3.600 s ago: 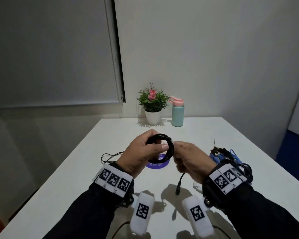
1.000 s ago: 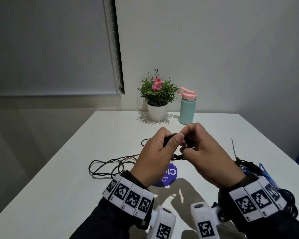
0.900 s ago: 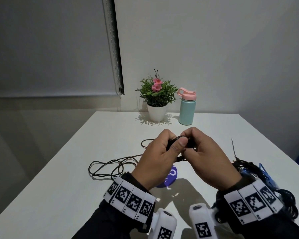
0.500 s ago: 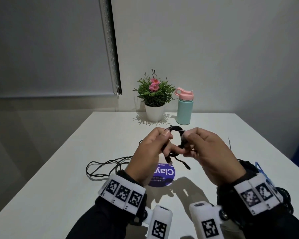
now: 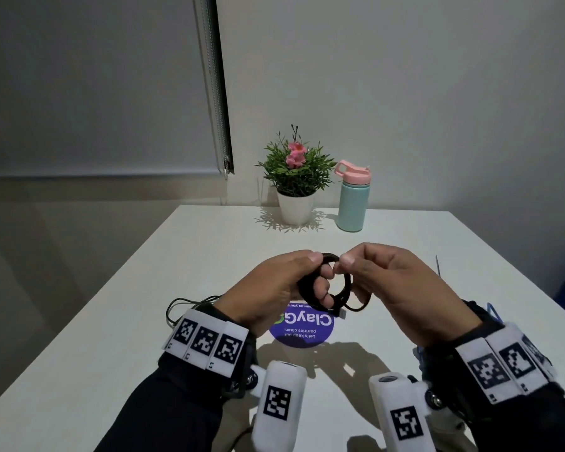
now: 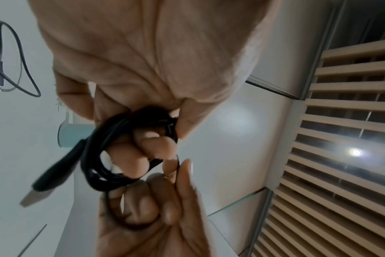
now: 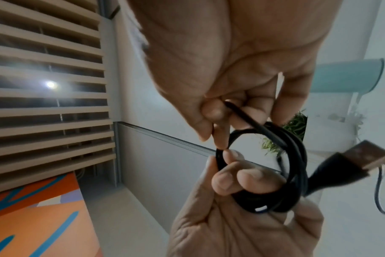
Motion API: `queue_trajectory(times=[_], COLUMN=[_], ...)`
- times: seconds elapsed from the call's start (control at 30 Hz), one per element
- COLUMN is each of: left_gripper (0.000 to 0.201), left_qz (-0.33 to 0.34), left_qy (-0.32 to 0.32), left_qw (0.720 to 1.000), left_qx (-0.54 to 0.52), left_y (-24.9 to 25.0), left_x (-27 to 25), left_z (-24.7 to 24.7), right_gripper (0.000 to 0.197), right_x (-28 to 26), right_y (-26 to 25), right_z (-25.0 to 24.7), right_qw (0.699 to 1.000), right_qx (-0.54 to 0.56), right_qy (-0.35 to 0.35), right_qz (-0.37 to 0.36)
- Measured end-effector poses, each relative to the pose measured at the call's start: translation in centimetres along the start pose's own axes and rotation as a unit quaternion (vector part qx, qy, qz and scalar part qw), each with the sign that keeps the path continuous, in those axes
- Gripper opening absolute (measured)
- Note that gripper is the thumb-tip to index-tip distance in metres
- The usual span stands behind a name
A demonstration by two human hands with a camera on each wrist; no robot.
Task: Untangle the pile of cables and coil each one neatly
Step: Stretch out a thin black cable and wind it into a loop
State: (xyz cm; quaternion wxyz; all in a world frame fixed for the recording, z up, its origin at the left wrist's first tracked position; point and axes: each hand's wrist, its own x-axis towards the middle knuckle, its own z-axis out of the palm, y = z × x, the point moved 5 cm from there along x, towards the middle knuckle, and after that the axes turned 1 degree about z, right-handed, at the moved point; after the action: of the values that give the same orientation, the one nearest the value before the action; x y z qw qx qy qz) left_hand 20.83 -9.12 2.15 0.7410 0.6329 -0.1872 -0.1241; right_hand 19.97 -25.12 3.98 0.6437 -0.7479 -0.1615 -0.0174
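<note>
While the left hand (image 5: 274,288) grips a nearly finished black cable coil (image 5: 331,285) at frame centre above the counter (image 5: 405,243), the right hand (image 5: 395,285) pinches its loose tail, which likely needs tucking next.

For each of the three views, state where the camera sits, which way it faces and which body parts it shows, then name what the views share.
Head: worn on the head, looking forward and down at the white table; shows the left hand and right hand.
Left wrist: looks along the left hand up toward the slatted ceiling.
Right wrist: looks along the right hand, likewise upward.
Shared: all three show the coiled black USB cable held in both hands.
</note>
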Motion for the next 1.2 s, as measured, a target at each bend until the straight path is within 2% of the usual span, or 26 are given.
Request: queue_trajectory(times=[0.1, 0.2, 0.33, 0.47, 0.53, 0.6, 0.7, 0.8, 0.9, 1.0, 1.1, 1.17, 1.2], left_gripper=[0.027, 0.026, 0.026, 0.018, 0.011, 0.012, 0.020, 0.013, 0.025, 0.016, 0.011, 0.014, 0.015], left_qz=[0.024, 0.027, 0.026, 0.028, 0.043, 0.076, 0.119, 0.130, 0.139, 0.135, 0.122, 0.122, 0.120], left_qy=[-0.002, 0.024, 0.033, 0.000, -0.010, -0.006, 0.010, 0.043, 0.056, 0.061, 0.098, 0.150, 0.175], left_qw=[0.998, 0.993, 0.992, 0.995, 0.997, 0.995, 0.989, 0.987, 0.984, 0.984, 0.984, 0.974, 0.968], left_qx=[0.059, 0.117, 0.116, 0.099, 0.070, 0.066, 0.083, 0.078, 0.092, 0.099, 0.090, 0.116, 0.132], left_y=[0.6, 1.0, 0.9, 0.9, 1.0, 1.0, 1.0, 1.0, 0.5, -0.1, -0.7, -1.1, -1.3], left_x=[-0.2, -0.2, -0.2, -0.4, -0.4, -0.4, -0.3, -0.1, 0.1, 0.2, 0.5, 0.9, 1.0], left_z=[-0.6, -1.2, -0.6, 0.1, 0.5, 0.7, 1.1, 1.2, 1.6, 2.2, 1.8, 0.9, 0.4], right_gripper=[0.019, 0.017, 0.011, 0.006, 0.006, 0.010, 0.014, 0.013, 0.013, 0.008, 0.011, 0.015, 0.014], right_x=[-0.3, -0.5, -1.0, -0.8, -0.6, -0.4, 0.0, 0.4, 0.6, 0.6, 0.6, 0.3, 0.1], right_y=[-0.2, -0.6, -1.9, -2.4, -2.1, -1.3, -0.1, 0.8, 1.5, 1.6, 1.1, -0.2, -0.9], right_z=[-0.2, -0.7, -0.6, -1.2, -1.4, -1.2, -0.5, -0.5, -1.2, -1.9, -2.2, -2.5, -2.4], right_qw=[0.999, 0.997, 0.991, 0.990, 0.990, 0.993, 0.998, 0.998, 0.993, 0.994, 0.997, 0.986, 0.978], right_qx=[-0.026, -0.066, -0.123, -0.085, -0.077, -0.055, 0.039, 0.066, 0.110, 0.098, 0.046, -0.055, -0.089], right_qy=[-0.021, -0.028, -0.029, 0.031, 0.050, 0.048, 0.021, 0.014, 0.007, 0.009, 0.067, 0.144, 0.159], right_qz=[0.018, 0.028, -0.035, -0.104, -0.111, -0.097, -0.043, -0.001, 0.036, 0.053, 0.009, -0.068, -0.104])
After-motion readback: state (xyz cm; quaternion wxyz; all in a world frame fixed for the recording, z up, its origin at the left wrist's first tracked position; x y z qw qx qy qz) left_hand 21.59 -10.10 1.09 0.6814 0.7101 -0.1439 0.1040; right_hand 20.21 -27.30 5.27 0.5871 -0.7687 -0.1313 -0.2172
